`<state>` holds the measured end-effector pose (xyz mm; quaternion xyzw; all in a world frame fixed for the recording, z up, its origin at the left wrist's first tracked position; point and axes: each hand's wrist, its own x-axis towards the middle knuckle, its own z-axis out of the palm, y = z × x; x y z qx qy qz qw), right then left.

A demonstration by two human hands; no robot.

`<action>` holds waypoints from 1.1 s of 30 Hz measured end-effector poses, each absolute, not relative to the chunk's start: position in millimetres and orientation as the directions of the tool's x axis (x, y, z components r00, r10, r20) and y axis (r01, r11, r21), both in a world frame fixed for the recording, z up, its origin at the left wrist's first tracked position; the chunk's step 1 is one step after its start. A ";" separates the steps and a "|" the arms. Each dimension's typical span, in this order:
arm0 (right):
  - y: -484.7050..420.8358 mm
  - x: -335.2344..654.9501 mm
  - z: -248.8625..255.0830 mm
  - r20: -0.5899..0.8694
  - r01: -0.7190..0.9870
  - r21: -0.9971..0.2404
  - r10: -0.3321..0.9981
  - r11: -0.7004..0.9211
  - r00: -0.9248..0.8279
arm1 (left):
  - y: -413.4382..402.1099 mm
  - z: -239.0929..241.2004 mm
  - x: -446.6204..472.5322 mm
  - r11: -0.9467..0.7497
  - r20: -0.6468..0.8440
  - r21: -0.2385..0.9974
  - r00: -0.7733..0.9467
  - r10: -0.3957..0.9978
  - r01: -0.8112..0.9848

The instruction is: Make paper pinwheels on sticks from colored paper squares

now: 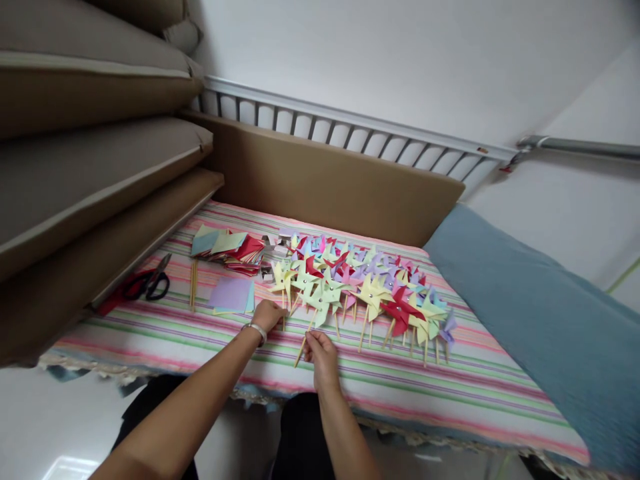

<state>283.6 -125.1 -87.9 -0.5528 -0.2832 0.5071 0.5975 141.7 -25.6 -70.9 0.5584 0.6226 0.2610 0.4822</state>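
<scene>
My right hand [323, 352] pinches the wooden stick of a pale green paper pinwheel [321, 298], which is tilted over the near edge of the heap. To its left, my left hand [270, 316], with a bracelet at the wrist, has its fingers closed at the stick of a pale yellow pinwheel [283, 279]. Its fingertips are partly hidden. Many more paper pinwheels in red, purple, yellow and blue lie crowded together, such as a red pinwheel [401, 311]. Square paper sheets [233, 295], purple on top, lie just left of my left hand.
A stack of coloured paper [227, 247] sits behind the sheets, beside small metallic containers [267, 271]. Wooden sticks [193, 285] and black-handled scissors [150, 283] lie farther left. Large brown cushions [100, 167] are piled at the left. A striped cloth [430, 393] covers the surface.
</scene>
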 end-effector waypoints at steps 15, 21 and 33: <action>-124.6 284.1 -89.8 -0.219 -0.267 -0.955 0.915 -0.130 0.339 | -16.1 -64.9 139.7 0.250 -0.372 0.838 0.173 0.912 0.486; -125.2 278.3 -84.0 -0.186 -0.227 -0.968 0.910 -0.106 0.371 | -18.4 -64.9 136.9 0.261 -0.372 0.857 0.182 0.910 0.444; -105.5 228.8 -60.9 -0.284 -0.199 -0.954 0.896 -0.226 0.341 | -45.5 -78.6 114.5 0.293 -0.317 0.943 0.153 0.936 0.160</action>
